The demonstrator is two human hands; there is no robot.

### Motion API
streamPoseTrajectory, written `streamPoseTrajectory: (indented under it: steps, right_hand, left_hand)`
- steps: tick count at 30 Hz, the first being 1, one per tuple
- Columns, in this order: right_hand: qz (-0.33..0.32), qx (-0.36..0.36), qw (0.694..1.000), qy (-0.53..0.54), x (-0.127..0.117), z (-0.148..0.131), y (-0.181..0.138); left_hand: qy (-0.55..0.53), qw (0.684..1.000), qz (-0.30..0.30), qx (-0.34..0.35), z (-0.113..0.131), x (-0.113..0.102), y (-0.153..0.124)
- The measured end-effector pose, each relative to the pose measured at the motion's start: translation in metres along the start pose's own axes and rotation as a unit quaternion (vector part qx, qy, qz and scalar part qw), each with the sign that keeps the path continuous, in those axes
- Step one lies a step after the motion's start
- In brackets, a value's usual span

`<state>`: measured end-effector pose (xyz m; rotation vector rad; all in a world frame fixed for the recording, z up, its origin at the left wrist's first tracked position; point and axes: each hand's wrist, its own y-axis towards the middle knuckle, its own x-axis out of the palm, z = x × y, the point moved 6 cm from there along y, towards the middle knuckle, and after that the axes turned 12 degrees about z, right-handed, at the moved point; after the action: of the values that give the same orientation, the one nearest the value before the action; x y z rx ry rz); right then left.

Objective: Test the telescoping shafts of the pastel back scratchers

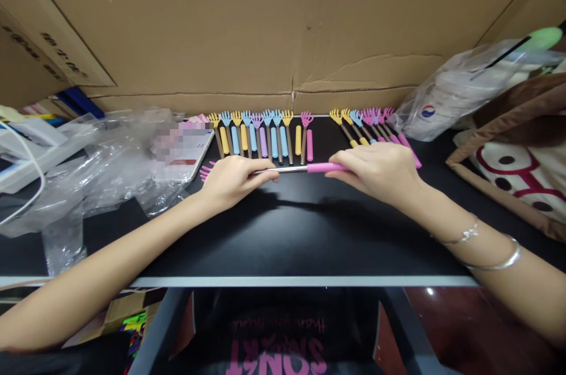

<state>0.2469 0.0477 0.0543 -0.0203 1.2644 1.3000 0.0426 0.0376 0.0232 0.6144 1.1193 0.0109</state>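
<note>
On my feed, the left hand pinches the shiny metal rod of a pink, claw-headed back scratcher between thumb and fingers, and the right hand grips its pink tubular handle. I see it held level above the black tabletop (its pink prongs poke out past the left hand), near a row of multicoloured claw-headed metal rods with plastic-looking tubes beside them.

"Supporting surface?"
"Black tabletop, pale front edge."
"Items resting on it?"
"Clear plastic wrapping at left; back scratchers and separate coloured grips along the rear; a bagged cup at right."
</note>
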Motion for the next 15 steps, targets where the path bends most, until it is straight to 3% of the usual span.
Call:
streamPoseTrajectory:
  steps: [10,15]
  right_hand:
    - [-0.033,0.047,0.996,0.064,0.011,0.002,-0.005]
    - [-0.094,0.088,0.977,0.169,0.02,0.005,-0.006]
  left_hand:
    - [0.121,0.973,0.175,0.093,0.008,-0.017,-0.005]
    - [0.16,0.954,0.204,0.15,0.017,-0.021,-0.009]
